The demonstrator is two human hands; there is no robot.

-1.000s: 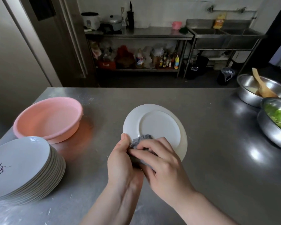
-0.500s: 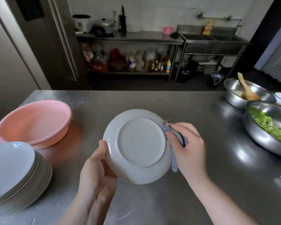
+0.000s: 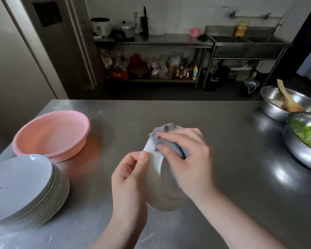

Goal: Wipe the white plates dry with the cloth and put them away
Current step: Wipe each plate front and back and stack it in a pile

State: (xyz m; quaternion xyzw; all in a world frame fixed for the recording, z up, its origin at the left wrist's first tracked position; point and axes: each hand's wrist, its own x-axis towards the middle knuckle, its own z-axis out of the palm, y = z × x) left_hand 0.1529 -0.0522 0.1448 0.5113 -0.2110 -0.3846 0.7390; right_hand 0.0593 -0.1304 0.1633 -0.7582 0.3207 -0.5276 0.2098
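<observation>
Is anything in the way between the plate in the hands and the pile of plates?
Nothing visible. The plate, held by the left hand and wiped with the cloth, has only bare table between it and the stack. The pink basin sits behind that path.

plate [image 3: 153, 178]: was flat toward the camera with its underside showing, now turned nearly edge-on and tilted
right hand [image 3: 187, 159]: moved from the plate's right rim to its top, pressing the cloth [image 3: 162, 133] there
left hand [image 3: 131, 177]: thumb now pinches the upper left rim
</observation>
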